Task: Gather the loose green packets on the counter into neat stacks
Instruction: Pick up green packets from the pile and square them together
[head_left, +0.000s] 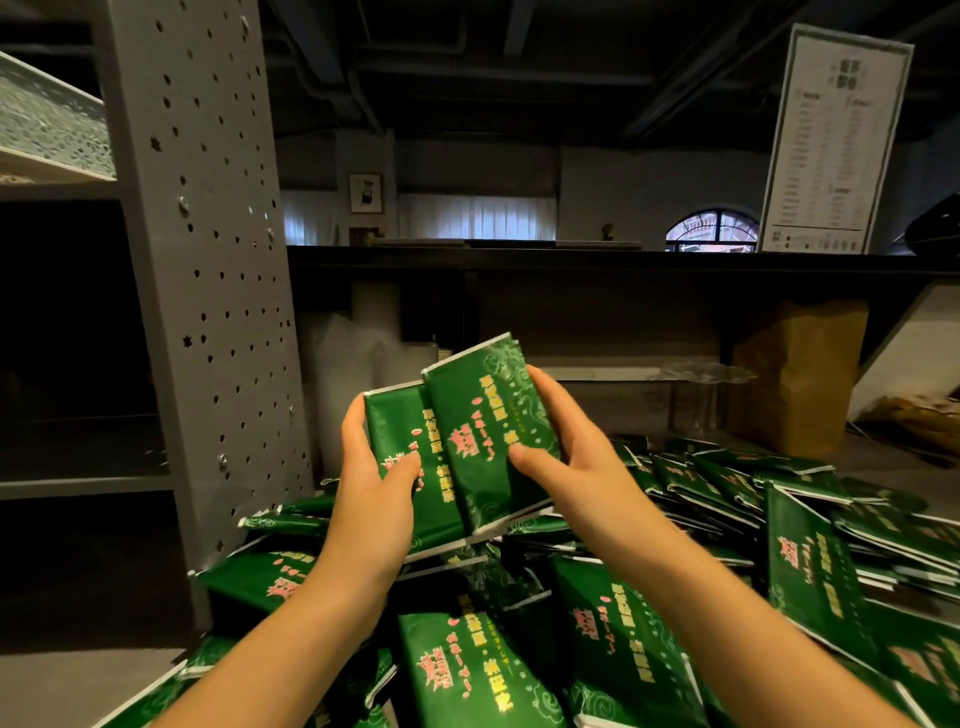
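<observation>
Loose green packets (623, 649) lie heaped and overlapping across the grey counter (62, 686), filling the lower field from left of centre to the right edge; none form a squared stack. Perforated grey upright (208, 260) stands at left, rising from the counter beside the heap. Printed board (831, 140) leans on the dark shelf at upper right. Brown paper bag (800, 374) stands beneath that shelf, behind the heap. Two packets are held above the heap, tilted: the front packet (483, 431) overlaps the rear packet (395, 426). Right hand (566, 467) grasps the front packet, thumb on its face, fingers curled round its right edge. Left hand (369, 499) grasps the rear packet, thumb across its face.
</observation>
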